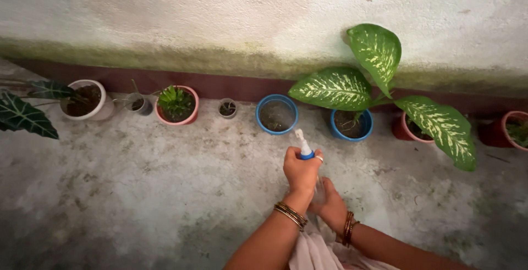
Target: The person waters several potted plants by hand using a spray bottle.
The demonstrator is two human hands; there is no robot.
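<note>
Ranging along the foot of a stained wall (220, 11), a row of pots is seen on a concrete floor (137, 193). At far left, dark veined leaves (25, 113) are spread beside a white pot (104, 110) filled with soil. A small grey cup (144, 106) is set just beside it, followed by a pink pot (190, 117) in which a low green plant is held. A tiny pot (227, 108) comes next, then a blue pot (276, 114) with bare soil. Nearer the camera, just short of the blue pot, a spray bottle (304, 146) with a white nozzle and blue collar is held upright. Its top is gripped by the left hand (301, 172), the grip clenched around the collar, a ring shown on one finger and bangles worn at the wrist. The bottle's lower body is largely hidden; it is supported from below by the right hand (331, 204), whose grip seems closed about it, bangles being worn at that wrist too. Pale cloth (313, 251) is seen below the hands. Further right, a second blue pot (352, 126) is placed, from which large green leaves speckled with cream (335, 88) are spread. A red pot (404, 129) stands partly under one leaf, and another red pot (503, 132) is cut by the right edge.
</note>
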